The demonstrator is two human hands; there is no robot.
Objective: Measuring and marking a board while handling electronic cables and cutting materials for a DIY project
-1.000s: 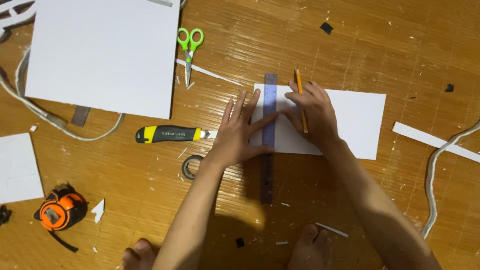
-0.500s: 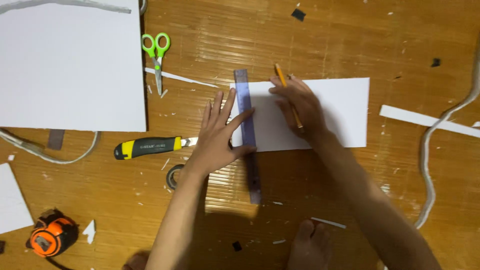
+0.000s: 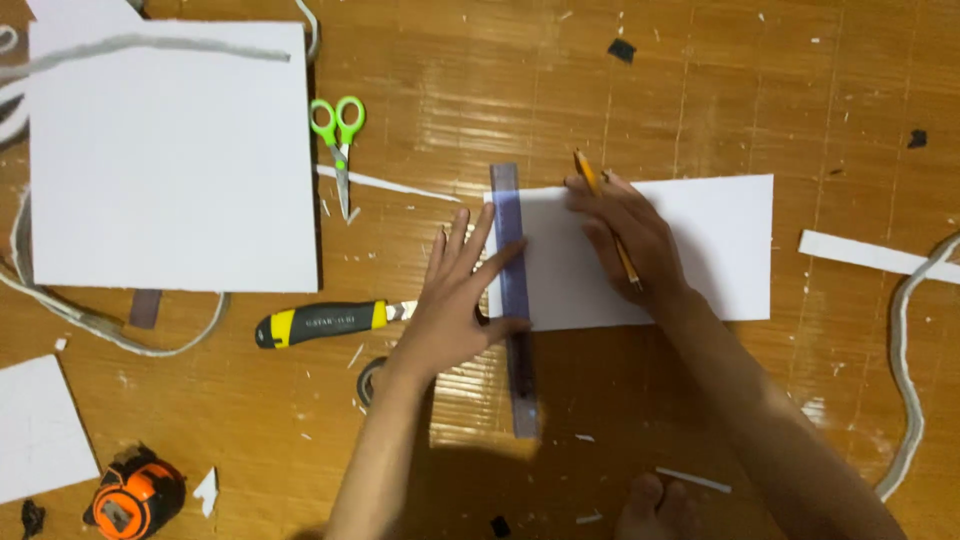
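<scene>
Compared with half a second back, the whole scene sits a bit lower and to the right in the frame, so the camera shifted more than the hands did; the green scissors (image 3: 338, 150) and the big white board (image 3: 170, 160) both slid that way too, and the tape measure dropped toward the lower left corner.

Left hand (image 3: 455, 300) is flat with fingers spread, pressing down on the blue see-through ruler (image 3: 512, 300), same grip as before. That ruler runs top to bottom across the left edge of the white sheet (image 3: 700, 250), sticking out past it at both ends. Right hand (image 3: 630, 240) is pinching a yellow pencil (image 3: 605, 220) and rests on the sheet just right of the ruler, pencil tip up near the sheet's top edge. So the sheet lies middle-right of the frame, under both hands.

Further out on the wooden floor (image 3: 700, 90): a yellow and black utility knife (image 3: 325, 322) just left of the left wrist, a roll of tape (image 3: 370, 380) partly hidden under the forearm, and the orange tape measure (image 3: 135, 500) at lower left. A thin white strip (image 3: 865, 255) lies to the right of the sheet, beside a pale cord (image 3: 905, 380). Toes (image 3: 655, 505) show at the bottom edge.
</scene>
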